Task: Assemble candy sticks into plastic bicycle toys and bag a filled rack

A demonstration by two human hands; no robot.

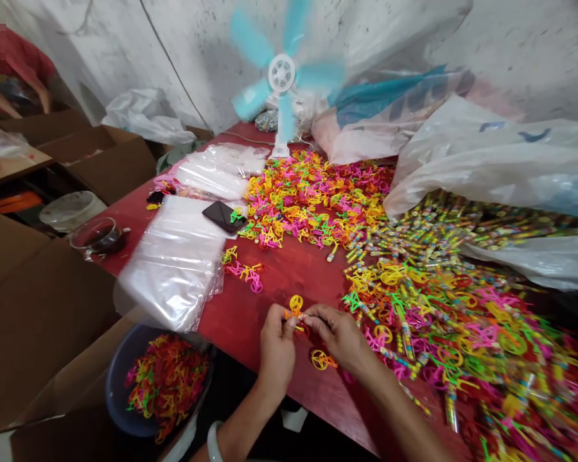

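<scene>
Near the front edge of the red table, my left hand (278,343) pinches a small plastic toy bicycle (296,304) with a yellow wheel and orange parts. My right hand (340,337) closes thumb and finger on its other side, where a tiny pale piece shows at the fingertips. The fingers partly cover what they hold. Just below my right hand lies another yellow and orange toy bicycle (322,359). A few loose pink and yellow toy bicycles (245,273) lie farther left.
Thin candy-filled tubes (414,240) and toy bicycles (481,333) heap at right, more bicycles (313,199) behind. Clear plastic bags (173,250), a phone (221,216) and a glass cup (96,236) are at left. A blue basin (118,391) stands below; a fan (282,74) spins.
</scene>
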